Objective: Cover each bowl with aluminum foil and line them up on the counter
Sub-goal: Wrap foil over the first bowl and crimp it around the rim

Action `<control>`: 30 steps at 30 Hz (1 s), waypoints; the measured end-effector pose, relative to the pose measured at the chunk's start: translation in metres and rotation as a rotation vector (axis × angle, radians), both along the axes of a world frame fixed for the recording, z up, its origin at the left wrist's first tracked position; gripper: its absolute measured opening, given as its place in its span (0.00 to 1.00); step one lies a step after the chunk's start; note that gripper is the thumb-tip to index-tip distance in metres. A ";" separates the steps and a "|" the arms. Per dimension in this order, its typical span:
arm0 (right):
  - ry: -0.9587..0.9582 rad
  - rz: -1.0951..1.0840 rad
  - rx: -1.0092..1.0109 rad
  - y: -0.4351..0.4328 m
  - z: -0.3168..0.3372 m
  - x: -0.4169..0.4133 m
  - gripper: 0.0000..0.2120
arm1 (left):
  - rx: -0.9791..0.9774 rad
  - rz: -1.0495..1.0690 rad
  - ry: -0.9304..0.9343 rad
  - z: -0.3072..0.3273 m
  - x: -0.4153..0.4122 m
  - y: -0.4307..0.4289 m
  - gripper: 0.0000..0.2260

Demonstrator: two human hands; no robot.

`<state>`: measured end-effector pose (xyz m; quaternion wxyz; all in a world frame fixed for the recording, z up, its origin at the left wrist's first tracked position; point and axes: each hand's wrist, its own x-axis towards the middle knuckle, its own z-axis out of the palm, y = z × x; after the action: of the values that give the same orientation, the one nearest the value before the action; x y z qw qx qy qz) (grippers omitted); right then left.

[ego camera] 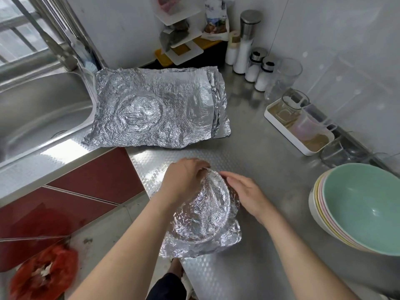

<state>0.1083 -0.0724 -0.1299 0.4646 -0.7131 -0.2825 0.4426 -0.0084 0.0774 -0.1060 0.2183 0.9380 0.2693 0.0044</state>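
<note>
We hold the foil-wrapped bowl (203,213) at the counter's (270,148) near edge. Our left hand (184,176) curls over its far rim, gripping it. Our right hand (244,191), fingers straight, presses its right side. The bare stack (363,208) lies at the right edge, nearer the right hand.

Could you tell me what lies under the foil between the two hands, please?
A round rim shape presses through the crumpled foil, suggesting a bowl. The bowl itself and any contents are covered, so they cannot be seen.
</note>
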 end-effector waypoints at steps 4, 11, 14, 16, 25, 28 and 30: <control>0.189 -0.119 0.050 -0.013 -0.002 -0.011 0.15 | 0.008 0.149 -0.051 -0.001 -0.008 -0.004 0.10; 0.033 0.124 -0.115 -0.003 0.006 0.002 0.36 | -0.051 0.184 0.018 0.007 -0.018 -0.012 0.18; -0.042 0.232 -0.202 -0.002 0.007 0.008 0.33 | -0.069 0.023 0.060 0.009 -0.009 -0.010 0.19; -0.092 0.252 -0.213 -0.003 0.003 0.006 0.27 | -0.080 -0.011 0.077 0.010 -0.003 -0.009 0.16; -0.751 0.043 -0.188 -0.021 0.022 -0.007 0.19 | -0.038 0.108 0.039 0.008 -0.019 -0.004 0.10; -0.950 -0.024 -0.106 -0.016 0.028 -0.022 0.13 | 0.008 0.263 0.020 0.012 -0.029 -0.012 0.13; -0.903 0.015 -0.124 -0.005 0.027 -0.029 0.11 | 0.039 0.343 0.049 0.013 -0.036 -0.020 0.14</control>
<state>0.0791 -0.0777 -0.1026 0.2484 -0.8589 -0.4349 0.1068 -0.0445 0.0575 -0.0926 0.1897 0.8821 0.4305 0.0238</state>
